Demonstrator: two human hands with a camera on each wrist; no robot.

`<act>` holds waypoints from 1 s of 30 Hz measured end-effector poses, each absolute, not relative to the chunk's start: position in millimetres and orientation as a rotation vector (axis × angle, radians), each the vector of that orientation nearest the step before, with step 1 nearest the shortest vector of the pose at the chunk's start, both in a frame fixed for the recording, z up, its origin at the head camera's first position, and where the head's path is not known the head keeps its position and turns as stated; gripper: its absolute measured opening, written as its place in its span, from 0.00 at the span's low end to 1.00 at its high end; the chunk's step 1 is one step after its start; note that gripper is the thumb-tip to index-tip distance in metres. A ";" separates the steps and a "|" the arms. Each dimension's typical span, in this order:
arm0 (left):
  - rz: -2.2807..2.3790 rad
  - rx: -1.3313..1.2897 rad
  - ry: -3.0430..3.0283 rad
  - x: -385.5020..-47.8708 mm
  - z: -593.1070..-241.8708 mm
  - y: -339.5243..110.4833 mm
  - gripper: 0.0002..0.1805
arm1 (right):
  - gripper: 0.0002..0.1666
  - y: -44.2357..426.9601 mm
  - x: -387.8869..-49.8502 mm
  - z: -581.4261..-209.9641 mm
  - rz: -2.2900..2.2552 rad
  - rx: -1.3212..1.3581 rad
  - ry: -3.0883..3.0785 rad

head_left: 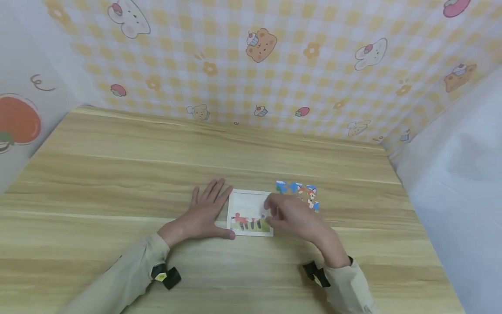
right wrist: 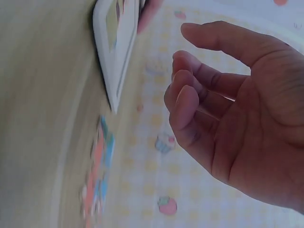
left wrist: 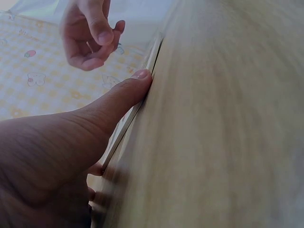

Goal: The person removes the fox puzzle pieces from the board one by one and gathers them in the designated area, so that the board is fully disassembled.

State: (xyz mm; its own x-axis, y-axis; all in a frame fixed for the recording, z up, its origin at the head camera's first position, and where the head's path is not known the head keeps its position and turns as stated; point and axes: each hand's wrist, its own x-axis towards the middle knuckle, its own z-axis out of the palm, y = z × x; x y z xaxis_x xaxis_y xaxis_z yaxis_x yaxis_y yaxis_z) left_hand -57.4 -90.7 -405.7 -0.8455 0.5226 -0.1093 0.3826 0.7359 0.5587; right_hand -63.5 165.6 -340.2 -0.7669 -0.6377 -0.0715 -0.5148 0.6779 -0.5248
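So, puzzle tray (head_left: 248, 201) on wood-grain tbl (head_left: 129, 174), yellow chkd backdrop (head_left: 231, 83) behind

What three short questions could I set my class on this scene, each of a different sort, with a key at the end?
1. Multiple choice: In the head view, where do the fitted pieces lie in the white-rimmed tray?
A) Only along the far edge
B) Along the near edge
C) Across the whole tray

2. True or false: The right hand is pinching a puzzle piece.

3. Fill in the blank: In the head view, the loose pieces lie on the table to the ____ of the tray.

Key: 1. B. 2. False; the right wrist view shows nothing between its fingers and thumb. 3. Right.
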 end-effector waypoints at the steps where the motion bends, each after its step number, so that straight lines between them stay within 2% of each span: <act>1: 0.783 0.713 2.680 -57.3 -405.8 -91.0 0.65 | 0.09 159.8 -62.9 -341.2 -0.703 -0.927 2.634; 8: 0.790 0.718 2.681 -56.8 -407.6 -91.6 0.64 | 0.15 131.9 -59.9 -349.6 -0.652 -0.876 2.565; 21: 0.810 0.724 2.669 -57.3 -406.0 -93.6 0.63 | 0.13 114.6 -64.5 -358.7 -0.670 -0.898 2.477; 30: 0.819 0.733 2.664 -58.0 -406.7 -92.3 0.63 | 0.06 113.3 -64.4 -361.1 -0.632 -0.883 2.495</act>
